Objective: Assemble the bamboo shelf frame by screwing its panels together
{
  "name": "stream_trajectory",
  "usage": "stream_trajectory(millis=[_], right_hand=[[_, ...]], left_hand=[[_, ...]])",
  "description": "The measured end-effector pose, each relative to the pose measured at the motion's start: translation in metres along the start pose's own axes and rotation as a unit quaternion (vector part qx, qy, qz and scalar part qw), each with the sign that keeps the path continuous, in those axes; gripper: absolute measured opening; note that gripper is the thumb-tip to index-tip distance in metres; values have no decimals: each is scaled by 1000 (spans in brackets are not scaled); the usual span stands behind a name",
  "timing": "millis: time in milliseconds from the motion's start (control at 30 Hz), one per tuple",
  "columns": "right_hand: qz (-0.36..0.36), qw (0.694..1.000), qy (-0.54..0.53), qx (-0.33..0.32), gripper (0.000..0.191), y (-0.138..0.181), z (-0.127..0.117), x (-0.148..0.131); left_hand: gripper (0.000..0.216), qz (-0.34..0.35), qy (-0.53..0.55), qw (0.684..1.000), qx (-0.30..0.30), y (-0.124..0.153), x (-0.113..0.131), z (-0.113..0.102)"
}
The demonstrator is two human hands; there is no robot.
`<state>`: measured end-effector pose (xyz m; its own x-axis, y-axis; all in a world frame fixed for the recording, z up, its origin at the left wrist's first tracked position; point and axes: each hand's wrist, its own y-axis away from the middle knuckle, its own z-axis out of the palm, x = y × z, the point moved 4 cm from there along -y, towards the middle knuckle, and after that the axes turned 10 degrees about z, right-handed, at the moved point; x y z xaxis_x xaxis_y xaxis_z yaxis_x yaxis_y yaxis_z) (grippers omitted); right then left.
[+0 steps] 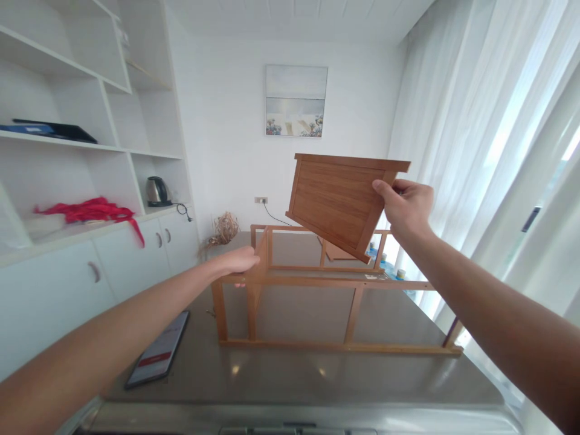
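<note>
Panel of brown wood, rectangular with projecting end strips (338, 202), hangs tilted above the open light-brown wooden frame (354, 314) on the glossy grey-brown table (281, 380) — best kept clear of the rails (317, 281) and levelled while the frame is steadied. The right hand (410, 202) pinches the panel's right edge, thumb on the near face and fingers behind, at the end of an outstretched arm (489, 290); the left hand (240, 261) reaches lower, closed on the light-brown upright board (263, 255) at the frame's left end.

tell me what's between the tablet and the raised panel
In the head view, the frame stands between them, with the left hand at its left end.
</note>
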<state>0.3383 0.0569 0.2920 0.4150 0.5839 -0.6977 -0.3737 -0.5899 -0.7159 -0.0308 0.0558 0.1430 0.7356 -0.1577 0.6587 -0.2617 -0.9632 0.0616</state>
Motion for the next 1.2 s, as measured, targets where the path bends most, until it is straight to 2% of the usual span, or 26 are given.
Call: stream_trajectory(millis=[167, 333, 467, 633, 700, 800, 1000, 1200], right_hand=[[-18, 998, 46, -44, 36, 20, 19, -1], [-34, 995, 71, -67, 47, 36, 26, 6], [-45, 990, 97, -96, 47, 43, 31, 16], [-60, 976, 130, -166, 41, 57, 39, 30], [-66, 969, 142, -189, 41, 63, 42, 33], [-76, 961, 154, -219, 41, 70, 45, 34], [-93, 950, 166, -247, 44, 81, 52, 41], [-101, 931, 185, -298, 43, 88, 60, 52]], left_hand=[[29, 10, -66, 998, 13, -7, -7, -4], [39, 33, -177, 978, 107, -13, -5, -23], [42, 99, -229, 942, 223, -10, 32, -40], [44, 249, -205, 902, 287, -12, 96, -35], [52, 294, -174, 898, 276, -20, 111, -27], [54, 334, -117, 909, 219, -37, 118, -10], [32, 353, -67, 919, 161, -63, 107, 8], [25, 357, -90, 921, 128, -63, 98, 10]])
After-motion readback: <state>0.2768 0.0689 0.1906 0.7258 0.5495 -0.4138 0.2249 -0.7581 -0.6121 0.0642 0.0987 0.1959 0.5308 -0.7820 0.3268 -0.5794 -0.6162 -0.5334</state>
